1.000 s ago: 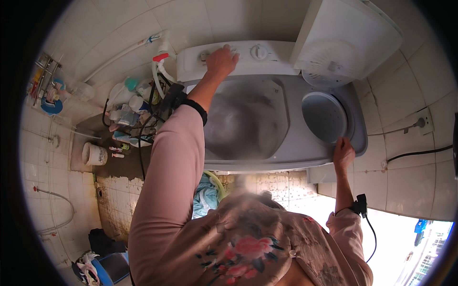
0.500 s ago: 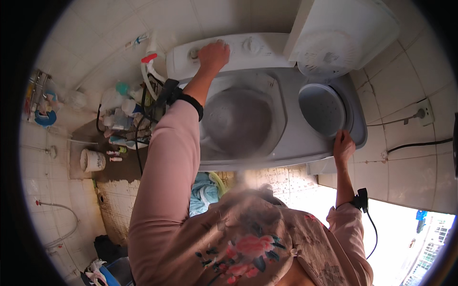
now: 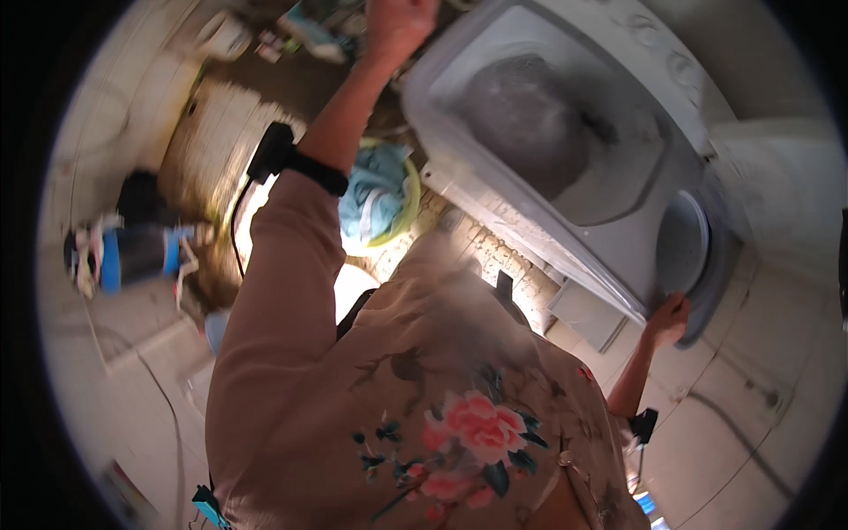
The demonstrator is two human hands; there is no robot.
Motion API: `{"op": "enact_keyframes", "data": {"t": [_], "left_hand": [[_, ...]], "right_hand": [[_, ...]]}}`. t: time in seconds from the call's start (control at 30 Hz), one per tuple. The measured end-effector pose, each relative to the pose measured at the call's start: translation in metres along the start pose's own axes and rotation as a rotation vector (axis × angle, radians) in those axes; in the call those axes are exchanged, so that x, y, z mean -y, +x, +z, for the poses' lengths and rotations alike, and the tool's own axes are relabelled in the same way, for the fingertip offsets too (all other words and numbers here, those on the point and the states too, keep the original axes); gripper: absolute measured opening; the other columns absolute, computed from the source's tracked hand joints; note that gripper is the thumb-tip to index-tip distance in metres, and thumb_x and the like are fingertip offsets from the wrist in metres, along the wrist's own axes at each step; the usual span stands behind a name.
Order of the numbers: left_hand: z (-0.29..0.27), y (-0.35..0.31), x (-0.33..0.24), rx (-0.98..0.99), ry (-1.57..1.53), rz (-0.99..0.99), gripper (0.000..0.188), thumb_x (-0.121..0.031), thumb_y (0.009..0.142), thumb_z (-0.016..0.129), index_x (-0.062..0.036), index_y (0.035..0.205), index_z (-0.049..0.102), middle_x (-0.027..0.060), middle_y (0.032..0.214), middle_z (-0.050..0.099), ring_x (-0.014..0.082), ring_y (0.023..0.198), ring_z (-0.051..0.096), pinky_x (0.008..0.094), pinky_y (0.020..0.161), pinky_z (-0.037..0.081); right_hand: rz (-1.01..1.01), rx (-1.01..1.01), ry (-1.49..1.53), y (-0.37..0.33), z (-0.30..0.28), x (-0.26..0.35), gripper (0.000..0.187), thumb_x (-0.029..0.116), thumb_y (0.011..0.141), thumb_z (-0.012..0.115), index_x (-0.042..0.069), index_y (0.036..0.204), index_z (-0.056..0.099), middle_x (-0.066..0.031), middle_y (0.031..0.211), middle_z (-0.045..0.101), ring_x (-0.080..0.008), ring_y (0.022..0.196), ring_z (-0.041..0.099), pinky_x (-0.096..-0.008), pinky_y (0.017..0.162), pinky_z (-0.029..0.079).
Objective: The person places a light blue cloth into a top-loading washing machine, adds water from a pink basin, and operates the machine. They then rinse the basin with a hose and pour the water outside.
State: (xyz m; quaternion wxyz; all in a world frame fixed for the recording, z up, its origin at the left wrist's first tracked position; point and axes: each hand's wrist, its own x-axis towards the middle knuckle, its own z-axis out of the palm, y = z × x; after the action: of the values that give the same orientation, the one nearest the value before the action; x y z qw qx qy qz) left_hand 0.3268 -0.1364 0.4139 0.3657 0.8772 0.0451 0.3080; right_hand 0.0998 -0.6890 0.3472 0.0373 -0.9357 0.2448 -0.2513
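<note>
My left hand [image 3: 399, 26] was raised at the far edge, blurred, so I could not tell whether it gripped anything; it hung just left of the white twin-tub washing machine [image 3: 495, 190]. Nearer lay blue cloth in a yellow-green plastic basin [image 3: 378, 196]. My right hand [image 3: 667, 320] clasped the machine's near right rim.

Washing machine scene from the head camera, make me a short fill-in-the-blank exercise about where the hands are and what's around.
1. The right hand rests on the front edge of the ____ machine.
2. The left hand is raised toward the ____ edge of the picture.
3. The left wrist wears a ____ band.
4. Beside the left forearm, light blue cloth lies in a ____ basin.

Missing words: washing; top; black; green
</note>
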Motion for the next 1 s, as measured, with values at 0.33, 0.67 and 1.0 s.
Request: {"op": "enact_keyframes", "data": {"t": [0.33,0.67,1.0], "left_hand": [[-0.199,-0.333,0.229,0.034,0.798,-0.518,0.02,-0.021,0.081,0.048,-0.0057,0.075,0.061,0.0138,0.078,0.062,0.0327,0.077,0.06,0.0412,0.069,0.047],[-0.216,-0.495,0.271,-0.164,-0.124,-1.534,0.032,-0.033,0.087,0.052,-0.0048,0.099,0.058,0.0084,0.067,0.063,0.0138,0.061,0.062,0.0286,0.049,0.049],[-0.202,-0.541,0.301,-0.264,-0.377,-1.838,0.028,-0.026,0.091,0.047,-0.0031,0.106,0.054,0.0091,0.094,0.064,0.0186,0.081,0.063,0.0316,0.062,0.049]], "right_hand": [[0.063,0.154,0.236,0.008,-0.017,0.019,0.036,0.038,0.091,0.047,0.008,0.091,0.067,-0.0056,0.07,0.064,-0.0186,0.059,0.059,-0.0331,0.05,0.043],[-0.623,1.193,0.971,-0.151,-0.021,0.301,0.023,0.018,0.089,0.046,0.002,0.086,0.062,-0.0072,0.076,0.06,-0.0125,0.063,0.054,-0.0236,0.055,0.043],[-0.334,1.743,0.49,-0.341,0.194,0.423,0.029,0.032,0.091,0.047,0.006,0.088,0.058,-0.0037,0.073,0.062,-0.009,0.061,0.056,-0.0219,0.05,0.038]]}}
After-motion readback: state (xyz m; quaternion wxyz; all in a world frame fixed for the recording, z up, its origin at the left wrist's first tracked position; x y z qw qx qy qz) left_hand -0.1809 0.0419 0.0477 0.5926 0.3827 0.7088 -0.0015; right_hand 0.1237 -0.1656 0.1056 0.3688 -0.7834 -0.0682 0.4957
